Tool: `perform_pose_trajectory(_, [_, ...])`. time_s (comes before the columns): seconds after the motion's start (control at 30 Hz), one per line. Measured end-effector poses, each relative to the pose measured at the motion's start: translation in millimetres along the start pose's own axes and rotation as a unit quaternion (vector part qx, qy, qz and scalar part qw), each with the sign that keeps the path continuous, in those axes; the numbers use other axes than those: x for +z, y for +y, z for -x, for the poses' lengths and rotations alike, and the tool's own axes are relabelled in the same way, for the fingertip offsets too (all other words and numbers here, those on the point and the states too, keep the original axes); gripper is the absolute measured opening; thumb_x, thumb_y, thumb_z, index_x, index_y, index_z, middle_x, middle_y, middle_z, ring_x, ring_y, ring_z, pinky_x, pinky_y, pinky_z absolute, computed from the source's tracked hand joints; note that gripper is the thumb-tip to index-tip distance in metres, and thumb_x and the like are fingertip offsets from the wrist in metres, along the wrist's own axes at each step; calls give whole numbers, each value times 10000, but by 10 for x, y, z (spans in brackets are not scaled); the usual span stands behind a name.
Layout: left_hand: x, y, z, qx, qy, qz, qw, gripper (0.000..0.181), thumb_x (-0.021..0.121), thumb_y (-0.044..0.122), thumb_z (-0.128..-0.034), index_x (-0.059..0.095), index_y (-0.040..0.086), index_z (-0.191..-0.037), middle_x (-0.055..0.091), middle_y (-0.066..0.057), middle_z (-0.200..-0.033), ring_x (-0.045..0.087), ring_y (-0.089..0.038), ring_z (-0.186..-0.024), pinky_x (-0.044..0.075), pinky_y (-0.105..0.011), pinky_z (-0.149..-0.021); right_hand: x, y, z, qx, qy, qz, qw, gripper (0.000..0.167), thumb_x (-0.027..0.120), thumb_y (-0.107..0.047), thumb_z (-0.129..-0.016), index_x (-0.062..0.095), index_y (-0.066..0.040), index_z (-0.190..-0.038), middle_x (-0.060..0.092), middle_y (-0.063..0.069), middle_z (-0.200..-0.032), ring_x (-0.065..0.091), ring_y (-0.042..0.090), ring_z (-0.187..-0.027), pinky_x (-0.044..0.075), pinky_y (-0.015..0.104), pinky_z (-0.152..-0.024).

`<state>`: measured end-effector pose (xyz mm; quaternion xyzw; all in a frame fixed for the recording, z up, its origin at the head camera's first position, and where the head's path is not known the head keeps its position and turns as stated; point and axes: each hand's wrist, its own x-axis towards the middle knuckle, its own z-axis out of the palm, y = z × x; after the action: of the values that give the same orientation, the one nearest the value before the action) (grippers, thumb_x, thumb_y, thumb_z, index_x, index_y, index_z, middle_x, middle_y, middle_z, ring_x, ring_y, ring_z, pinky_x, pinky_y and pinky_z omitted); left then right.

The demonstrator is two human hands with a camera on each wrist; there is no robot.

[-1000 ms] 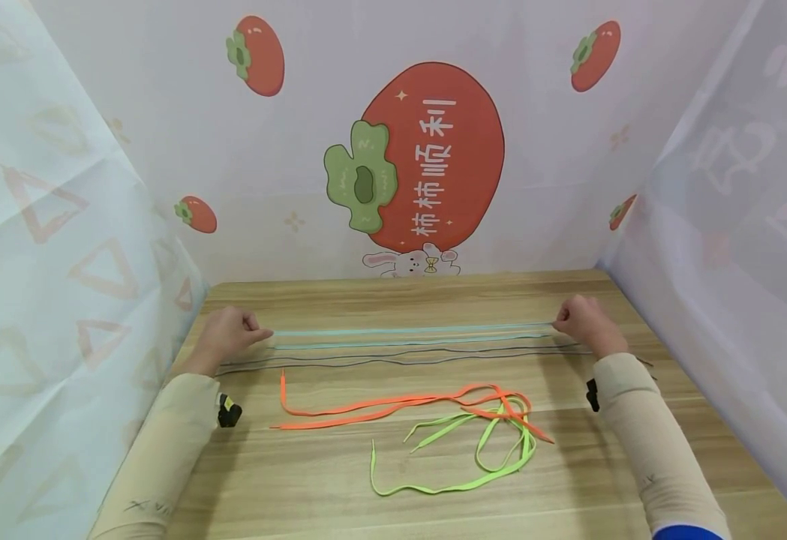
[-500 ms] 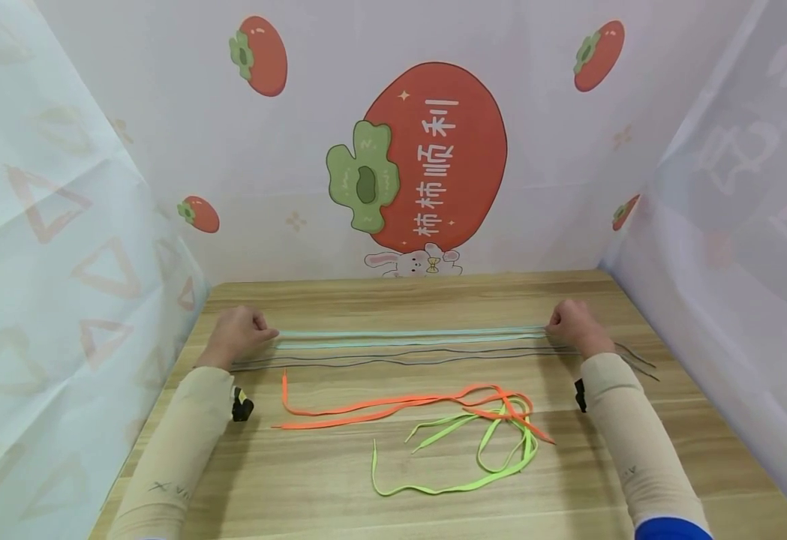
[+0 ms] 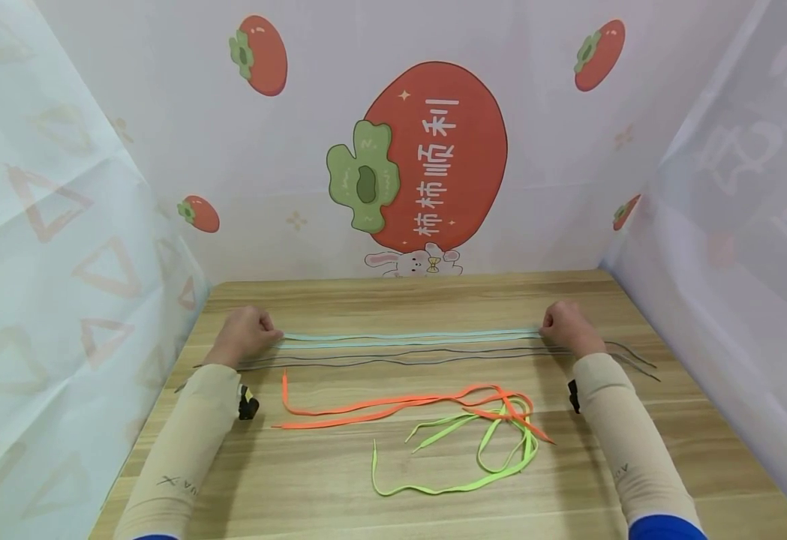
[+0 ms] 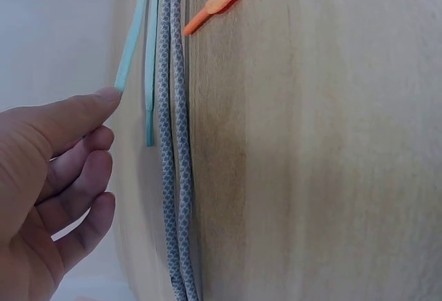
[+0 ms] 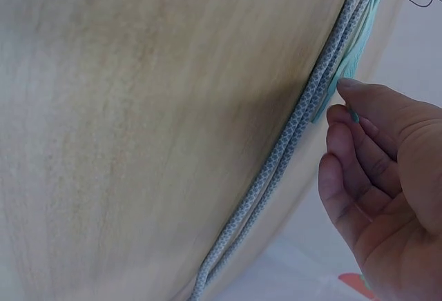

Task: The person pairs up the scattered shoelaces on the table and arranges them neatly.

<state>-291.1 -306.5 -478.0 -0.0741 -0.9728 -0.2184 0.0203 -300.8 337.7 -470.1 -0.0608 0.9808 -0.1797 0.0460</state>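
Two mint-green shoelace strands stretch across the back of the table. My left hand [image 3: 247, 334] pinches the left end of the farther mint shoelace [image 3: 393, 336] between thumb and forefinger. At its other end, my right hand [image 3: 569, 328] pinches the same strand, and a dark tip shows by the fingers in the right wrist view. The nearer mint strand [image 4: 150, 80] lies just beside it, its tipped end free on the wood in the left wrist view. Closer to me run two grey patterned shoelace strands [image 4: 181, 108], passing beneath both wrists in the head view.
An orange shoelace [image 3: 366, 409] lies across the middle of the wooden table [image 3: 285, 487]. Its right part overlaps a looped lime-green shoelace [image 3: 461, 487]. Printed sheets enclose the table at the back [image 3: 285, 165] and on both sides.
Both hands have moved inward toward each other. The farther mint strand was straight and taut and now sags slightly. More of the grey ends shows at the right. The orange and lime laces stay put.
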Motion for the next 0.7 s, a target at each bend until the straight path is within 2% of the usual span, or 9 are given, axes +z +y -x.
perform_pose_trajectory(0.27, [-1, -23, -6, 65, -94, 100, 9999, 191, 826, 217, -918, 738, 90, -807, 741, -73, -818, 664, -226, -764, 548, -436, -737, 20, 22, 6, 47, -39, -136, 9999, 181, 725, -61, -951, 656, -29, -786, 628, 87, -759, 555, 195, -689, 460, 304, -620])
perform_pose_trajectory(0.5, [-90, -60, 51, 68, -72, 114, 9999, 213, 803, 231, -946, 753, 25, -921, 777, -202, -995, 738, -347, -925, 588, -536, -823, -54, 89, 28, 90, -56, -73, 9999, 239, 696, -73, -957, 585, -49, -747, 545, 47, -692, 498, 185, -644, 411, 310, -586])
perform_pose_trajectory(0.7, [-167, 3, 114, 171, -106, 18, 9998, 259, 788, 222, -960, 771, -28, -1026, 785, -221, -1034, 756, -367, -949, 601, -546, -853, -151, 6, 82, 89, -193, 52, 9998, 177, 701, -112, -988, 655, 0, -859, 638, 112, -804, 561, 225, -725, 471, 345, -641])
